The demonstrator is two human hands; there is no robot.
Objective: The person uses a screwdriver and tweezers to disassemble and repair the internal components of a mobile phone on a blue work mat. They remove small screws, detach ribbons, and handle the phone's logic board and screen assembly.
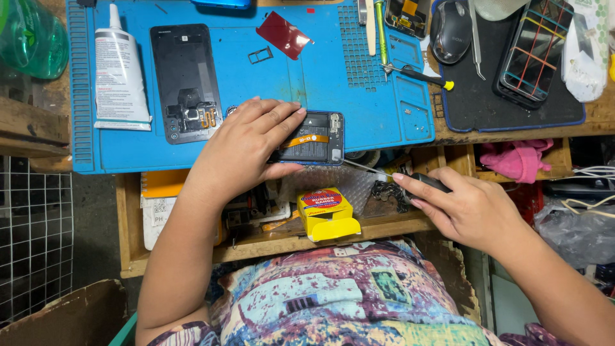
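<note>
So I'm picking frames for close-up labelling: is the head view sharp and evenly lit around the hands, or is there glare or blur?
Head view: even, soft light, faint shadows; left hand and opened phone sharp; right hand sharp, its screwdriver thin but legible; mild sheen on the blue mat; edges slightly wide-angle bent.

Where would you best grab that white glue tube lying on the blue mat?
Probably around the wide flat body of the white tube, coming down from above with fingers on its two long sides. It lies flat on the blue mat, nozzle pointing away, with bare mat on both sides; the nozzle is thin and tapered, so a poorer hold.
</note>
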